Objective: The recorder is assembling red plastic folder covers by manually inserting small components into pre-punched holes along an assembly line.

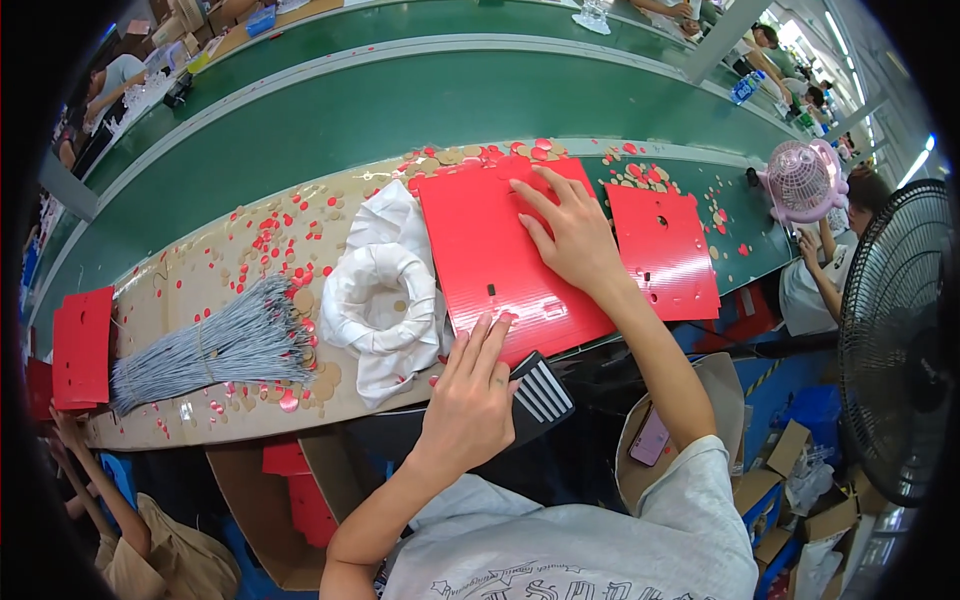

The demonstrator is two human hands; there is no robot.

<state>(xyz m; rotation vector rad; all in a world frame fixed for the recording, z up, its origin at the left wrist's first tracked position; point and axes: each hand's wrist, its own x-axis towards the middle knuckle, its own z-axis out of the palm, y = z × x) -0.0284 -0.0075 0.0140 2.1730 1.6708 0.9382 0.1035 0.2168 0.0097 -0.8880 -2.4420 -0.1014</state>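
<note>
A large red corrugated plastic sheet (480,235) with punched holes lies before me at the middle of the bench. My right hand (575,235) rests on its upper right part, fingers spread and slightly bent. At its near edge, my left hand (470,395) touches the sheet with outstretched fingertips; its thumb points right, off the sheet. Neither hand grips anything that I can see. Just left of the sheet sits a twisted ring of white cloth (385,300). A second red sheet (665,250) with cut-outs lies to the right.
Left of the cloth lies a bundle of grey wires (215,345), among scattered red and brown punched-out bits. Red pieces (82,345) stand at the far left beside another person's hands. A pink fan (803,180) and a black fan (900,340) stand right. Below is a cardboard box (235,500).
</note>
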